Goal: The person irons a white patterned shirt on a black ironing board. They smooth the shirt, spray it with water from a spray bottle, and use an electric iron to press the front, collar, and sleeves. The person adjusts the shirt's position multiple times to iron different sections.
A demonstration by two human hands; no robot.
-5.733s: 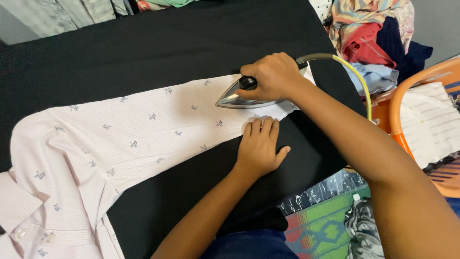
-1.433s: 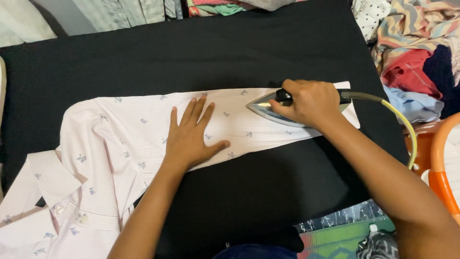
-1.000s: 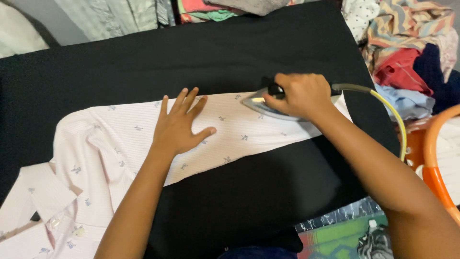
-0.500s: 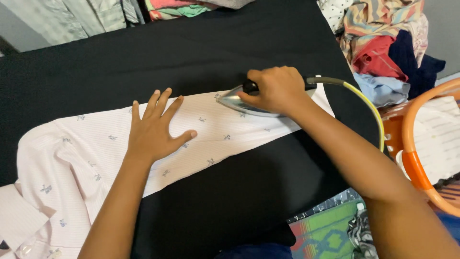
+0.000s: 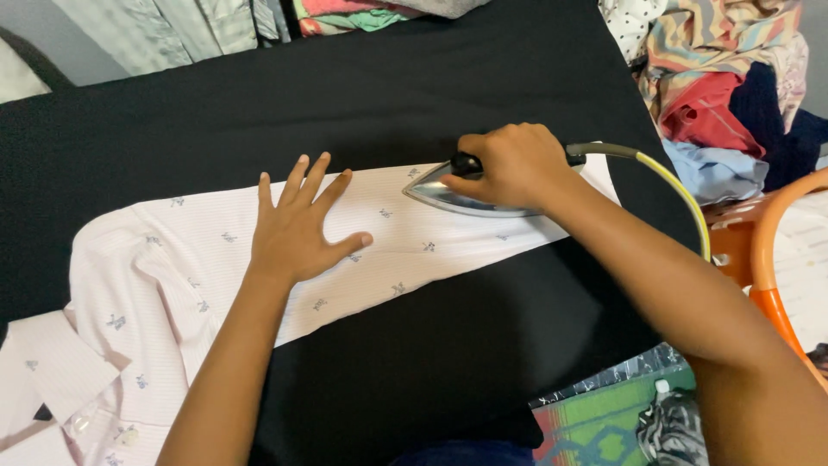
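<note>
Pale pink shirt sleeve (image 5: 414,250) is laid flat across the black ironing surface (image 5: 345,95), mid-frame. Left hand (image 5: 297,229) is pressed flat on it, fingers spread wide, nothing gripped. Right hand (image 5: 509,164) is wrapped tight round the handle of the iron (image 5: 448,194), which sits on the sleeve w/ tip pointing left. Clothes pile (image 5: 724,95) is heaped upper right.

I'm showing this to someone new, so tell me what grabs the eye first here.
First comes the pale pink shirt sleeve stretched across the black ironing surface, with the left hand spread flat on it. Just to its right, the right hand grips a metal iron resting on the sleeve. A heap of colourful clothes fills the top right corner.
</note>
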